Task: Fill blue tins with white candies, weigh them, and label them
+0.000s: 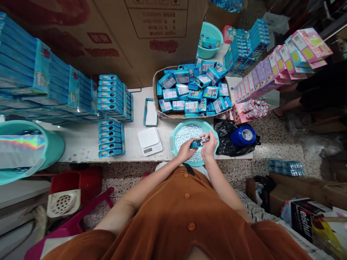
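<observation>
My left hand [185, 150] is closed around a small blue box [194, 144], held over a turquoise basin [173, 143] full of small white pellets [187, 134]. Against the box's right end is my right hand [208, 146], its fingers curled round something small and whitish-grey; whether that is pellets or a small tool is too fine to tell. Left of the basin sits a white digital scale [149, 141]. Behind the basin, a cardboard tray [162, 115] is heaped with blue boxes [195, 92] like the held one.
Blue cartons [110, 139] stand stacked on the left, beside a larger turquoise tub [55, 144]. A blue roll [243, 135] rests on a black plastic bag [225, 144] to the right. Pink and purple boxes [260, 77] line the far right. A large carton [121, 47] rises behind.
</observation>
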Motion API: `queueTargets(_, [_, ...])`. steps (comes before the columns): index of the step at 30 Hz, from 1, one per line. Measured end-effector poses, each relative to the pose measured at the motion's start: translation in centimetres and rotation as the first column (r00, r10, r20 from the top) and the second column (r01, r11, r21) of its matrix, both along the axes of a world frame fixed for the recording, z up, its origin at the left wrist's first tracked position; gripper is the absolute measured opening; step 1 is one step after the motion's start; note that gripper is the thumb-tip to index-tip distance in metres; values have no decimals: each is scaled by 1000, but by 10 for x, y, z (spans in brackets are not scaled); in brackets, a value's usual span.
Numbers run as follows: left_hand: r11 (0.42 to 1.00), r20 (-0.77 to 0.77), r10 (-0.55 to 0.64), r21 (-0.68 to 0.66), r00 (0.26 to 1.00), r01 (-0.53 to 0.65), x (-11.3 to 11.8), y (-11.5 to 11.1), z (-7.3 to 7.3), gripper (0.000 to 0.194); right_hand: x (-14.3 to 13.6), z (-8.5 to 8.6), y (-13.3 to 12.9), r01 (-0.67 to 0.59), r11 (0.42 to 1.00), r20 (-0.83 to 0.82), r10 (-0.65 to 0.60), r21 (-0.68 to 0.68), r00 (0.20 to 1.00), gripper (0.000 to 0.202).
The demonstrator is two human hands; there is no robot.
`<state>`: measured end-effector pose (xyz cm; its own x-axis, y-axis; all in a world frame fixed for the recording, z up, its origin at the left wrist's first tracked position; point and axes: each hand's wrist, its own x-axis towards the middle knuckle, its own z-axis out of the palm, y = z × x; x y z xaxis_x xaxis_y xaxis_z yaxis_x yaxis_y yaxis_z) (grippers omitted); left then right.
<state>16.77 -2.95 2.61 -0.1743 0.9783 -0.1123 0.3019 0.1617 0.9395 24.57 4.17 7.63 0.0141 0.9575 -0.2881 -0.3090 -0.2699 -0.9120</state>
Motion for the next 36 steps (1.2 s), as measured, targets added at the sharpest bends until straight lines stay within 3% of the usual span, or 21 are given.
queueTargets(5, [999,-34,-40,29,999,41,2,-1,-4,45,-2,3,4,54,997,11,-53,-57,999,34])
queueTargets(11, [999,-41,-1,49,999,3,-1,0,-3,43,-5,9,3,-35,994,-5,35,-101,999,39])
queueTargets(24, [994,-7,41,97,999,-40,-2,3,-8,47,-8,12,-3,-105,994,9,105,-38,994,40])
queueTargets(27, [992,31,48,111,998,-52,-4,3,-5,43,-3,9,3,-48,999,33,47,26,998,41])
queueTargets(30, [983,44,99,153,994,-105,-11,-2,-3,38,14,-10,17,106,989,91,-116,105,989,42])
queueTargets(32, [970,59,149,184,987,-158,-18,-8,-5,38,30,-37,27,111,984,207,-139,139,968,39])
queueTargets(34, [960,71,225,151,972,-234,-25,-14,-10,37,43,-72,32,-82,990,407,28,114,913,35])
queueTargets(36, [948,56,306,75,950,-309,-31,-21,-15,37,48,-108,31,-355,935,596,285,0,751,32])
